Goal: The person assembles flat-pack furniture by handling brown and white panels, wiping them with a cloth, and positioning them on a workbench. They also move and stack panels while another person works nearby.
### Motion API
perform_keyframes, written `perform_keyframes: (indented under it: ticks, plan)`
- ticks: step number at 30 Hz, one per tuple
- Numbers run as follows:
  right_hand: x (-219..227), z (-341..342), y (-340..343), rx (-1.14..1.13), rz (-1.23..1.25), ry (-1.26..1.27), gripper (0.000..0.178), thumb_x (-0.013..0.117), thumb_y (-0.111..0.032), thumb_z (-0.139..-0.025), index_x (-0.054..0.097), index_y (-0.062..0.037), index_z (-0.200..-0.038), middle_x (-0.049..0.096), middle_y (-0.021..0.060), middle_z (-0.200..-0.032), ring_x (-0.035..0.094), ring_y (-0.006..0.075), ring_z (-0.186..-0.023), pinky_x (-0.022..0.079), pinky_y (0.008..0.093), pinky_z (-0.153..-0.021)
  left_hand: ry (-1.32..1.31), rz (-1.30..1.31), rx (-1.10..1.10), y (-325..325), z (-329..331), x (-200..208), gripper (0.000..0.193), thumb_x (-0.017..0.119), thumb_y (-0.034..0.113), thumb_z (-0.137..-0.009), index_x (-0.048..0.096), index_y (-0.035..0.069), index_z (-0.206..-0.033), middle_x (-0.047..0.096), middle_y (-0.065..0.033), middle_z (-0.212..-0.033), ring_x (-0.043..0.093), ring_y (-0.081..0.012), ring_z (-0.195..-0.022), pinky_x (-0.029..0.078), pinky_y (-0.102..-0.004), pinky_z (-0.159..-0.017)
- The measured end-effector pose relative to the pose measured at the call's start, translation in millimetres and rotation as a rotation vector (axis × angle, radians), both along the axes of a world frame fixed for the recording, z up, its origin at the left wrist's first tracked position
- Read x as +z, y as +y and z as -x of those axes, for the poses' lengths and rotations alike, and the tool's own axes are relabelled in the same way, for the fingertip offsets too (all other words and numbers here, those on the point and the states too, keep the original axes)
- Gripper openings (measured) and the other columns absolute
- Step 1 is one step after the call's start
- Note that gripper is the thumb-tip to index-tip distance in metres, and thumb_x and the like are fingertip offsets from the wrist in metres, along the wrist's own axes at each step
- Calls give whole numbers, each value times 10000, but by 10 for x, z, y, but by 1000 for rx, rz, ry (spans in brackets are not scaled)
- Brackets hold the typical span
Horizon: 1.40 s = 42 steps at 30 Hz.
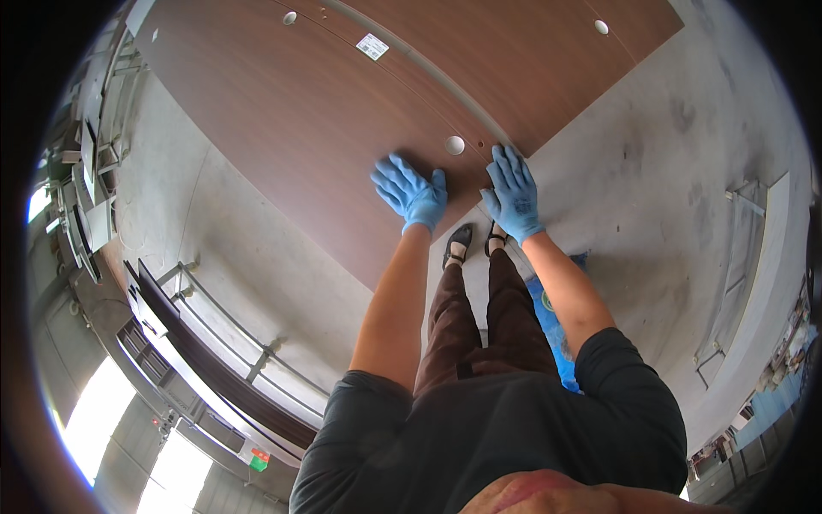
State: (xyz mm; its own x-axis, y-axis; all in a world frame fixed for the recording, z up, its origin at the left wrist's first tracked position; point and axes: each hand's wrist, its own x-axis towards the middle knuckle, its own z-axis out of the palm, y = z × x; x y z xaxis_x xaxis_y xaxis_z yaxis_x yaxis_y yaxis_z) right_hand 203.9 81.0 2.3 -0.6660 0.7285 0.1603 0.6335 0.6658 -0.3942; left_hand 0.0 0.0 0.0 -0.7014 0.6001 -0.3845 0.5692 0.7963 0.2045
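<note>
A large brown wood-look panel (282, 128) stretches out ahead of me. My left hand (411, 195), in a blue glove, lies on it near the close edge, fingers spread. My right hand (515, 193), also gloved in blue, has its fingers stretched out together at the panel's near edge, by the end of a curved grey strip (445, 81). Between the hands sits a round whitish fitting (455, 146) in the surface. A white printed label (372, 46) is stuck farther up. Neither hand holds anything. Beyond the strip is another brown section (582, 77).
A metal rack (257, 364) with long dark boards (214, 368) stands at lower left. Near my right leg a blue bag or sheet (556, 343) lies on the grey concrete floor (651, 197). A pale board on a metal frame (753, 257) is at right. My feet stand close to the panel.
</note>
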Motion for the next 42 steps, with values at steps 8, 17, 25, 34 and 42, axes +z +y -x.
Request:
perform_keyframes:
  ticks: [8,17,25,34,42]
  plan:
    - [-140,285,-181,-967,399,276,769,874,-405,-837,573,78,-1354,618,285,-1364,589,436,-1274,494,482,-1055,-19,8,7,46,18,115,1075,674,531,-923,106,-3,-1663,54,-311,-1721,18,-554,-1579,45,-611,-1279]
    - [-401,213,-21,-968,1184,588,410,777,-359,-952,632,-14,-786,601,49,-713,616,147,-674,575,326,-683,-28,24,-2,45,20,162,1060,655,530,-930,111,-12,-1662,38,-303,-1722,7,-562,-1574,46,-616,-1280]
    - [-148,129,-49,-1131,1385,811,277,674,-264,-1019,666,-27,-1162,733,92,-1011,726,201,-765,604,319,-700,-47,45,6,81,33,267,1061,631,554,-946,80,12,-1674,8,-293,-1733,-19,-551,-1582,41,-612,-1282]
    - [1254,-269,-293,-699,1537,940,248,678,-221,-997,680,-20,-1142,768,107,-915,724,156,-722,564,272,-628,-87,0,48,109,145,244,1020,592,609,-969,167,-13,-1656,94,-253,-1730,116,-506,-1570,104,-622,-1264]
    - [2542,-276,-1105,-547,1234,1016,267,716,-252,-984,667,0,-1057,771,129,-925,754,195,-766,583,323,-666,-1770,-1094,377,643,430,1587,649,532,489,-1068,606,-68,-1392,713,-151,-1289,659,-260,-1179,484,-423,-1127]
